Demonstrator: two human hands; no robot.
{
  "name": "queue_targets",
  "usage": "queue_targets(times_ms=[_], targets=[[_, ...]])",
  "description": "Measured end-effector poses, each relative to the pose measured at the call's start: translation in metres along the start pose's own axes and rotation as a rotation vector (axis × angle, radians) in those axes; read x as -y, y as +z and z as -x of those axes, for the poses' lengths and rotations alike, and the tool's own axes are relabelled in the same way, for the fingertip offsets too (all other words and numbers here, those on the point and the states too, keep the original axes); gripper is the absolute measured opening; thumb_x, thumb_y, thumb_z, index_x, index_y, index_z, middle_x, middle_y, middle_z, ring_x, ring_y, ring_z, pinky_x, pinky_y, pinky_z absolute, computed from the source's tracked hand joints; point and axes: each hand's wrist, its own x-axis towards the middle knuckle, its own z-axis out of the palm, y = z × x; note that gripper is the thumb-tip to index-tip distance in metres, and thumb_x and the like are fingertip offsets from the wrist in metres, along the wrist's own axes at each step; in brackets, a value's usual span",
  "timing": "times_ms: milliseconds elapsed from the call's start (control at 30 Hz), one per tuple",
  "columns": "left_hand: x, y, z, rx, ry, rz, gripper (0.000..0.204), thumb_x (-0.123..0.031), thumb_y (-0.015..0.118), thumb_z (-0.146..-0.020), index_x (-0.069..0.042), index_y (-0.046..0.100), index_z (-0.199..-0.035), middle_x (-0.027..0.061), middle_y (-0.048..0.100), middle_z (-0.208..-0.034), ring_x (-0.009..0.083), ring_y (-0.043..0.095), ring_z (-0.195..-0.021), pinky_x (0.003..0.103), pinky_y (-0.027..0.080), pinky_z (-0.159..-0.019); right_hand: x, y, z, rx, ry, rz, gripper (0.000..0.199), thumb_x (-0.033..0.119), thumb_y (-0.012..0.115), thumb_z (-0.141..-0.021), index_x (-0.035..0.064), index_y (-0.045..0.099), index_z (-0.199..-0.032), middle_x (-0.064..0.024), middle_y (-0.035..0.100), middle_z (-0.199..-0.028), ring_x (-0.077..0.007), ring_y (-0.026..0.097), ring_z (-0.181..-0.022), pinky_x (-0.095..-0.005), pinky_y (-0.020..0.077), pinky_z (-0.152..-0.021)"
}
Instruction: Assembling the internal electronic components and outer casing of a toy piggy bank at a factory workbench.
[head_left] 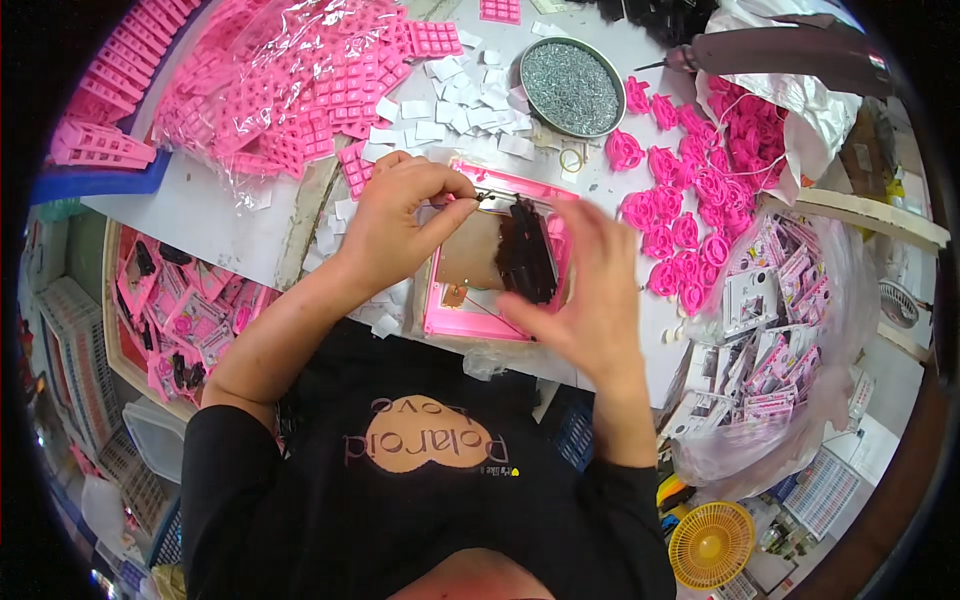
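A pink plastic frame (pixel 470 322) lies before me on the work table, with a brownish flat panel (pixel 468 252) inside it. Over its far edge my left hand (pixel 400 215) is closed in a pinch, thumb against forefinger, at a small dark piece (pixel 486 197) too small to name. A black ribbed part (pixel 530 255) sits over the right half of the frame, its edges blurred. Beside and partly around that part is my right hand (pixel 597 310), thumb low and fingers high. Motion smears those fingers, so whether they grip the black part is unclear.
Beyond the frame lie white paper squares (pixel 460 100), a round tin of small metal screws or pins (pixel 572 88) and bagged pink keypads (pixel 300 80). Pink coiled pieces (pixel 690 200) spread to the right, under a hanging dark electric screwdriver (pixel 780 50). A bag of printed cards (pixel 765 330) stands right.
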Motion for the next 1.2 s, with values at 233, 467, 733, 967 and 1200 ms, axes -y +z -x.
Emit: queue_targets(times_ms=[233,467,733,967,1200], targets=[[0.002,0.001,0.000,0.009,0.024,0.008,0.010,-0.005,0.074,-0.081,-0.005,0.069,-0.091,0.0030,0.067,-0.080,0.0172,0.060,-0.074,0.034,0.041,-0.081,-0.020,0.004,0.022,0.034,0.338,-0.670,0.055,0.009,0.073,-0.084,0.0020,0.053,-0.135,-0.0126,0.068,-0.111,-0.0206,0.068,-0.095,-0.0316,0.0541,-0.085],[0.001,0.000,-0.005,0.068,0.100,-0.015,0.011,-0.006,0.074,-0.081,-0.005,0.069,-0.090,0.0039,0.066,-0.079,0.0187,0.060,-0.073,0.034,0.042,-0.080,-0.034,-0.010,-0.021,0.361,0.377,-0.545,0.046,0.027,0.067,-0.095,0.0009,0.053,-0.131,-0.0140,0.069,-0.098,-0.0214,0.069,-0.082,-0.0338,0.0533,-0.070],[-0.002,-0.009,-0.021,0.252,0.211,-0.053,0.009,-0.008,0.072,-0.082,-0.009,0.068,-0.090,0.0051,0.066,-0.082,0.0242,0.062,-0.080,0.037,0.045,-0.080,-0.029,0.002,-0.003,0.172,0.038,-0.117,0.054,0.019,0.084,-0.073,0.0042,0.061,-0.121,-0.0111,0.064,-0.116,-0.0269,0.067,-0.092,-0.0370,0.0548,-0.075],[-0.012,-0.014,-0.051,0.493,0.427,-0.272,0.009,-0.012,0.071,-0.080,-0.010,0.064,-0.085,0.0050,0.061,-0.078,0.0257,0.062,-0.080,0.040,0.047,-0.078,-0.036,0.007,-0.008,0.160,-0.113,-0.122,0.045,0.015,0.081,-0.073,0.0064,0.065,-0.114,-0.0090,0.063,-0.114,-0.0300,0.060,-0.102,-0.0407,0.0530,-0.083],[-0.025,-0.017,-0.063,0.594,0.676,-0.515,0.010,-0.015,0.065,-0.075,-0.009,0.058,-0.079,0.0021,0.061,-0.079,0.0203,0.061,-0.081,0.035,0.048,-0.078,-0.036,0.009,-0.017,0.190,-0.168,-0.152,0.045,0.013,0.081,-0.072,0.0095,0.066,-0.114,-0.0089,0.061,-0.110,-0.0305,0.057,-0.104,-0.0417,0.0506,-0.086]])
